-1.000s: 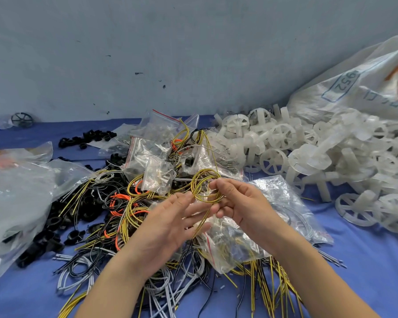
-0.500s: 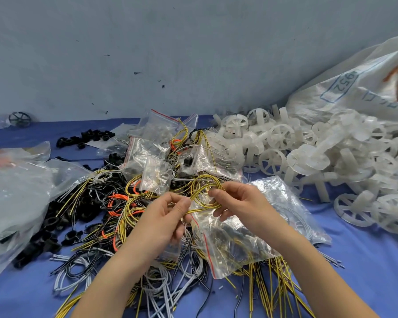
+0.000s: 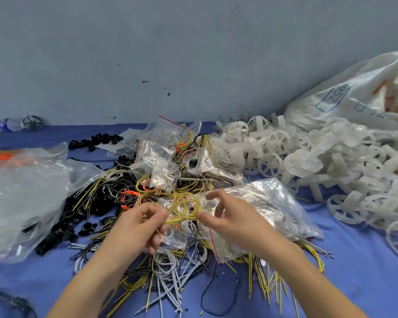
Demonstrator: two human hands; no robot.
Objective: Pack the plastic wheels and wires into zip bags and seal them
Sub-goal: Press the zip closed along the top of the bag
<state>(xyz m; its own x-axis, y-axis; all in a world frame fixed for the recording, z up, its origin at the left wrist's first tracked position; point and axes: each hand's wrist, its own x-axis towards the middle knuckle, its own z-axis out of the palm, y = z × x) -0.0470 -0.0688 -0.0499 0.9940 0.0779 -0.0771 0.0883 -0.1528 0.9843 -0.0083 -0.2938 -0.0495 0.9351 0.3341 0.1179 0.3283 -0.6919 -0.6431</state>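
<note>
A small coil of yellow wire [image 3: 184, 208] is held between both hands above the wire heap. My left hand [image 3: 140, 228] pinches the coil's left side and also holds a small clear zip bag [image 3: 175, 232] hanging below it. My right hand [image 3: 230, 222] pinches the coil's right side with thumb and forefinger. A pile of white plastic wheels [image 3: 308, 161] lies to the right. Loose yellow, grey and black wires [image 3: 170, 271] cover the blue cloth under my hands.
A larger clear bag of zip bags [image 3: 274, 207] lies under my right hand. Filled zip bags [image 3: 161, 161] are heaped behind. A big crumpled plastic bag [image 3: 25, 196] sits left, black rings [image 3: 94, 141] beyond it, a white sack [image 3: 359, 99] at the back right.
Both hands have shifted slightly down and left with the yellow coil. The small zip bag now hangs from my left hand under the coil.
</note>
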